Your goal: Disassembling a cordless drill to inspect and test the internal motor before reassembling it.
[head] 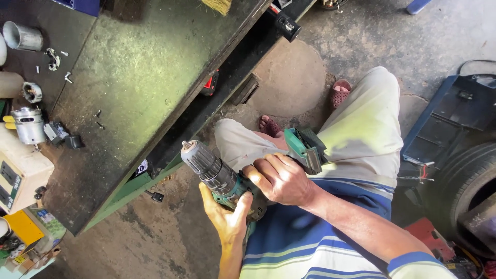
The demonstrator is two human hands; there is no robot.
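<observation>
Fingers (243, 204) of the left hand (227, 219) wrap from below around the green cordless drill (232, 181), closed on its body just behind the grey chuck (199, 157). No bit shows in the chuck, so I judge the tool is not yet set to anything. Further right, the right hand (281, 178) clasps the drill's top and grip, fingers curled tight. The drill sits over the person's lap, near the edge of the dark desk (144, 93), where a small motor (28, 126) and loose screws (98, 119) lie well apart, untouched.
</observation>
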